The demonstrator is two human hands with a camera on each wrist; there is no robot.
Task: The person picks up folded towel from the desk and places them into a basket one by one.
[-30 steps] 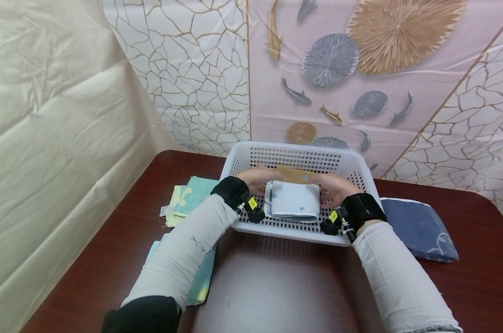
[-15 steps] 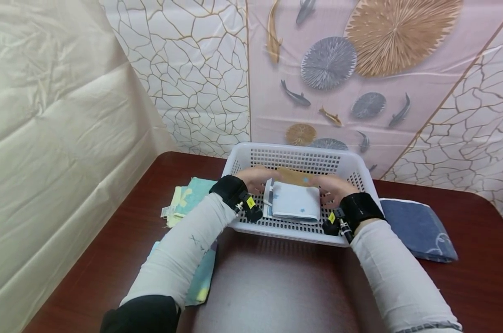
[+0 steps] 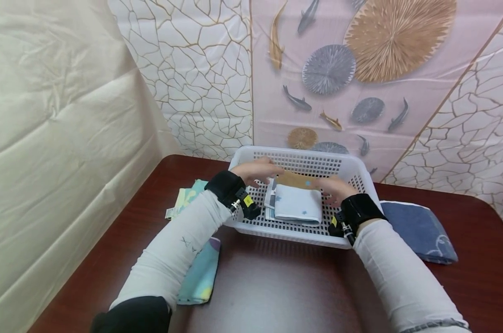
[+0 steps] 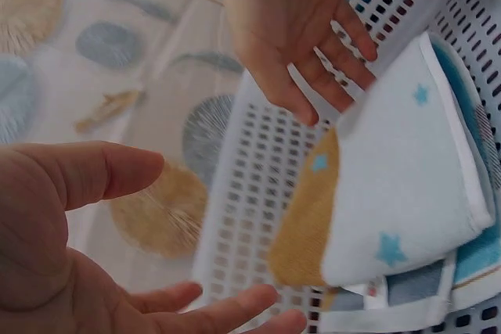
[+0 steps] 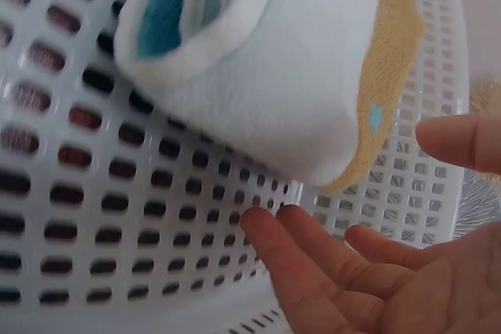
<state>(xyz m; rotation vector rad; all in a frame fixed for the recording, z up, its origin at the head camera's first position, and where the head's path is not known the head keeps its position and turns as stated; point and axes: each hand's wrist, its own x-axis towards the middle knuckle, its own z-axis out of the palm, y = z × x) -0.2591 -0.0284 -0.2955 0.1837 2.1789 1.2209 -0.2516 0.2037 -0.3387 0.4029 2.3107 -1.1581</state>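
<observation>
A folded towel (image 3: pixel 298 203), white with blue stars and a tan end, lies in the white plastic basket (image 3: pixel 293 236). Its stacked layers and blue lining show in the right wrist view. Over the basket's left side, my left hand (image 3: pixel 257 170) has its fingers extended, apart from the towel and holding nothing. My right hand (image 3: pixel 335 188) is beside the towel's right edge. In the right wrist view its fingers (image 5: pixel 313 263) are spread just off the cloth, palm bare. Beneath the white towel, a grey and white cloth edge (image 4: pixel 399 299) sticks out.
A folded dark blue towel (image 3: pixel 418 231) lies right of the basket on the brown table (image 3: pixel 276 286). On the left are a green and yellow towel (image 3: pixel 186 196) and a teal towel (image 3: pixel 201 275), partly behind my left arm. A patterned cloth backdrop (image 3: pixel 209 78) hangs close behind the basket.
My left hand has lifted slightly and moved away from the towel's left side. My right hand has shifted only a little. The towel stays in the basket; the view tilts up slightly.
</observation>
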